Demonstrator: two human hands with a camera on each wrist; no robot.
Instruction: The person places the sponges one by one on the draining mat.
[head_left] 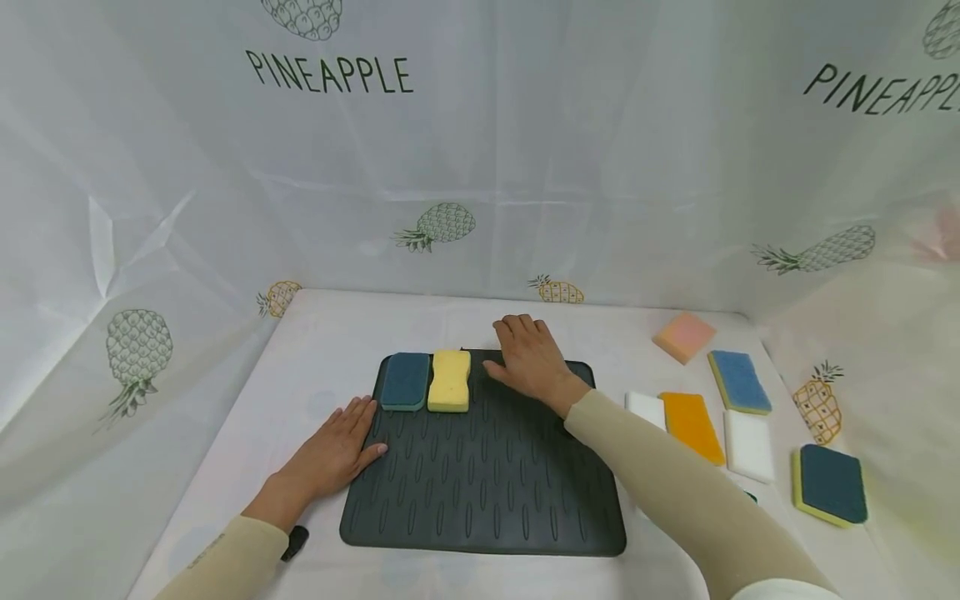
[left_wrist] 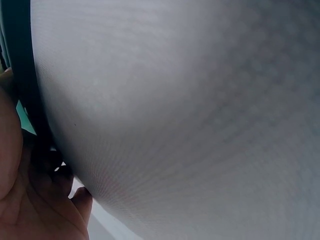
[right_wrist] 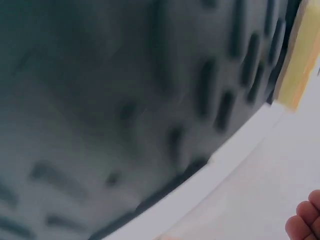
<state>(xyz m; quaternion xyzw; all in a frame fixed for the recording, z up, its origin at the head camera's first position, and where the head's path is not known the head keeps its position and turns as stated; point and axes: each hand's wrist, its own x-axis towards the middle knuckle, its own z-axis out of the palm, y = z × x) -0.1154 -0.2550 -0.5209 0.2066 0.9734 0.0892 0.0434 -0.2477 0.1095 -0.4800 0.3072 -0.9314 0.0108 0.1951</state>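
Observation:
A black ribbed mat lies on the white-covered table. Side by side at its far left corner sit a dark blue sponge and a yellow sponge with wavy sides. My left hand rests at the mat's left edge, its fingers extended beside the dark blue sponge and its thumb over the mat. Over the far right part of the mat is my right hand, fingers extended past the far edge and nothing visible in its grasp. In the right wrist view, its fingertips show beyond the mat's edge.
Right of the mat lie a pink-orange sponge, a blue sponge, an orange sponge, white sponges and a dark green-and-yellow sponge. My right forearm partly covers this group. A pineapple-print sheet hangs behind the table.

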